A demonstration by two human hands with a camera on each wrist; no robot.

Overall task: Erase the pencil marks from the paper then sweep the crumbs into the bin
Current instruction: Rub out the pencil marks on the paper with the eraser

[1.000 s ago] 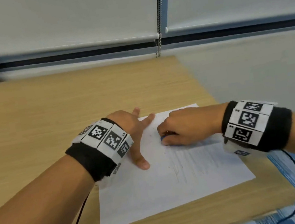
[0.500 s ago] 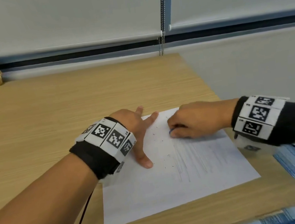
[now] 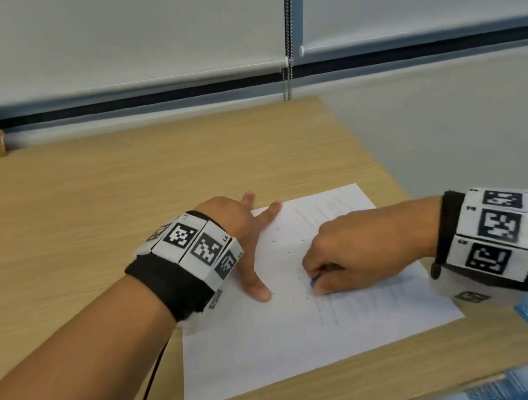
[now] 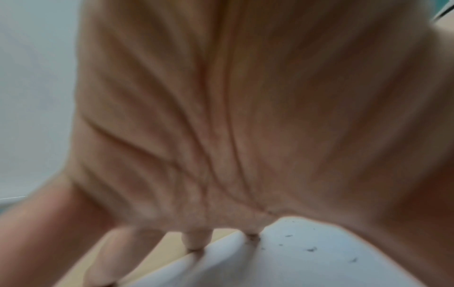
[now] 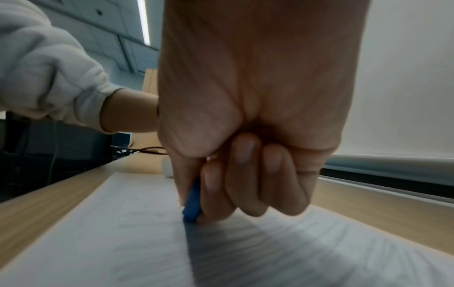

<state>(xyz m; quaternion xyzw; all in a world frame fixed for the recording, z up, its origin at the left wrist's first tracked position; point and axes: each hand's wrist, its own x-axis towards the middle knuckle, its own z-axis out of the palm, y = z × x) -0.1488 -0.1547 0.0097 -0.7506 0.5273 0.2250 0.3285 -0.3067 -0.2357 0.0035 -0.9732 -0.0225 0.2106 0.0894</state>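
My right hand [image 3: 361, 247] curls around a blue eraser [image 3: 315, 282], pressing it onto the paper [image 3: 310, 346]; from the head view only a blue sliver shows, while the right wrist view shows the eraser [image 5: 192, 202] pinched between thumb and fingers, its tip on the sheet. My left hand [image 3: 239, 230], at 9 o'clock from the eraser, lies spread, fingers straight, pinning the paper to the bench [image 3: 86, 197]. The left wrist view shows dark crumbs [image 4: 310, 249] on the paper. Faint pencil marks [image 3: 355, 302] lie at 5 o'clock from the eraser.
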